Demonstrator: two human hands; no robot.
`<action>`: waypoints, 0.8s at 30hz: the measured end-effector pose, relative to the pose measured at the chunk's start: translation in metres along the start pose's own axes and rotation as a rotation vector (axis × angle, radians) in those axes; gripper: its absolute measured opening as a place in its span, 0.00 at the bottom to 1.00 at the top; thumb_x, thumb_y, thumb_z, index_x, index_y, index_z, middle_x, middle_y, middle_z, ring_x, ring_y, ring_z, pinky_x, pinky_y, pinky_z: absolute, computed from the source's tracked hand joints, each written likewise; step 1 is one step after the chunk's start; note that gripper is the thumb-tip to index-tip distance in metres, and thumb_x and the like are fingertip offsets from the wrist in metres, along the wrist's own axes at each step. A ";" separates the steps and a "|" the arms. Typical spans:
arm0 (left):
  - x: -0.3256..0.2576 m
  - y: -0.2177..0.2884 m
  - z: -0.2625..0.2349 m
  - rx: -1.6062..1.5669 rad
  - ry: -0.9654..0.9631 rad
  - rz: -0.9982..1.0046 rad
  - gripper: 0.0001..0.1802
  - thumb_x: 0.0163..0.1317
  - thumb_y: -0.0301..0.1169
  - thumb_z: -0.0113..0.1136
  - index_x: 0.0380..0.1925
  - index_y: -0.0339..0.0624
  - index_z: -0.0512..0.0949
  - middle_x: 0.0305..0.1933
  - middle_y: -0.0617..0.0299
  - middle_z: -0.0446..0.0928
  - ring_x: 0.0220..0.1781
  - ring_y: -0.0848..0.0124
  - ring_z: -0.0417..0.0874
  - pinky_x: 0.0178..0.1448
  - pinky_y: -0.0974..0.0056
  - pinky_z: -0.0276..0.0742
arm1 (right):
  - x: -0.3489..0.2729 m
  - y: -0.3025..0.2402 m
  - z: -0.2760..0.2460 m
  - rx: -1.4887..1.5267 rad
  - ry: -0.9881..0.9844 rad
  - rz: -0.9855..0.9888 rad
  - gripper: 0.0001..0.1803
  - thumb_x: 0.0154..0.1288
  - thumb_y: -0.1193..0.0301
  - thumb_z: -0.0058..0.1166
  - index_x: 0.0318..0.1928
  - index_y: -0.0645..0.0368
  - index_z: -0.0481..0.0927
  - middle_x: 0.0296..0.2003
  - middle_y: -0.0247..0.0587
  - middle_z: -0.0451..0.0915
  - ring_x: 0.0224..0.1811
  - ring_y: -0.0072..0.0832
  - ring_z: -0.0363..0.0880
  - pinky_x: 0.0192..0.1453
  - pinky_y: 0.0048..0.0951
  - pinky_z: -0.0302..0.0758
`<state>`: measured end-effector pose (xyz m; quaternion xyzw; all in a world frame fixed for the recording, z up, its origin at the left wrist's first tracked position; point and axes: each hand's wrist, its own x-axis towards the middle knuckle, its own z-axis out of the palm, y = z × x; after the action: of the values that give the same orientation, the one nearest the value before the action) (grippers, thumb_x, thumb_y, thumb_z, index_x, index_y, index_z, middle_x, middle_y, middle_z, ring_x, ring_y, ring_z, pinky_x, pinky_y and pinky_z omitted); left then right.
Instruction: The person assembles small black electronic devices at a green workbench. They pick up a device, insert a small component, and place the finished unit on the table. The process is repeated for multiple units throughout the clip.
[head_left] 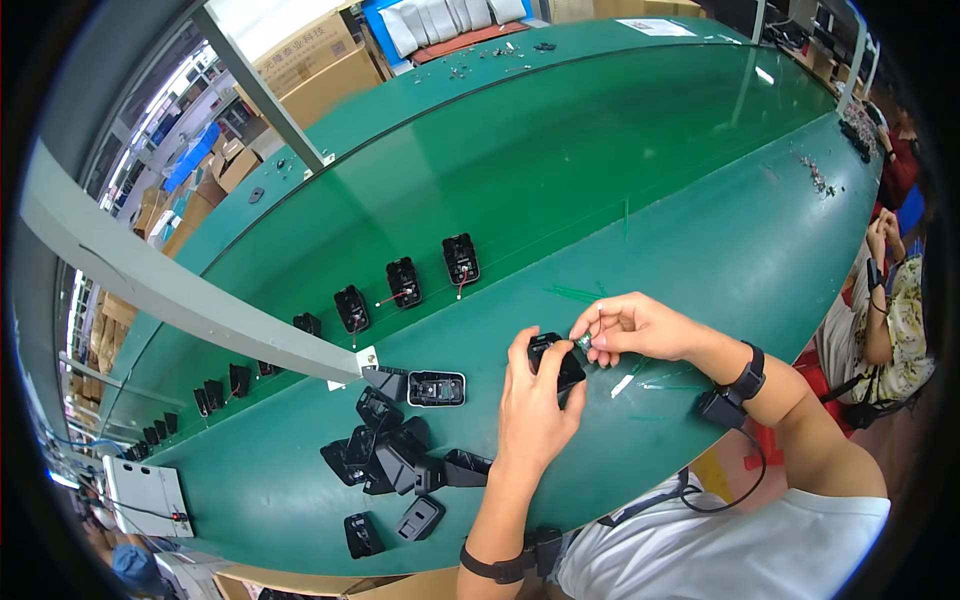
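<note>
My left hand (533, 415) is closed around a black plastic housing (571, 373), held just above the green bench. Its hollow side faces up, and my fingers cover part of it. Between the fingertips of my right hand (640, 328) is a small green circuit board (584, 342), pinched at the housing's right edge. Whether the board touches the housing I cannot tell. To the left of my left hand lies a pile of black housings (400, 455). Above the pile, a housing with a pale rim (436, 388) rests on the bench.
Along the green conveyor belt (560, 150) stand several black housings (461, 260), some with red wires. A grey metal post (200, 290) slants across the left. Thin green strips (575, 293) and a white strip (622, 386) lie near my right hand. Another person (880, 310) sits at right.
</note>
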<state>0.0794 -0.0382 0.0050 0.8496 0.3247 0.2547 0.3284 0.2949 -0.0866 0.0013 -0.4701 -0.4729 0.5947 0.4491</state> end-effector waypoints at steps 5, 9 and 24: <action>0.005 -0.002 0.002 -0.057 0.100 0.044 0.41 0.47 0.22 0.74 0.63 0.43 0.67 0.64 0.47 0.68 0.53 0.54 0.84 0.52 0.56 0.83 | -0.008 -0.002 0.000 0.038 0.083 0.025 0.08 0.70 0.75 0.57 0.48 0.62 0.78 0.38 0.39 0.86 0.35 0.21 0.85 0.33 0.20 0.80; 0.007 -0.001 0.004 -0.162 0.131 0.070 0.46 0.45 0.21 0.75 0.66 0.37 0.63 0.65 0.47 0.70 0.54 0.57 0.84 0.53 0.59 0.82 | -0.011 -0.005 0.006 -0.022 0.141 -0.043 0.07 0.70 0.73 0.58 0.46 0.61 0.78 0.46 0.44 0.85 0.40 0.23 0.84 0.34 0.21 0.81; 0.002 -0.001 -0.002 -0.843 -0.118 0.003 0.38 0.45 0.13 0.57 0.59 0.39 0.61 0.68 0.46 0.64 0.67 0.60 0.72 0.68 0.60 0.68 | -0.019 -0.019 0.011 -0.387 0.161 -0.512 0.03 0.63 0.77 0.62 0.38 0.61 0.83 0.43 0.40 0.84 0.43 0.27 0.83 0.44 0.27 0.78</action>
<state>0.0791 -0.0352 0.0058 0.6545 0.1714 0.3166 0.6648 0.2885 -0.1038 0.0234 -0.4580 -0.6430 0.3227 0.5222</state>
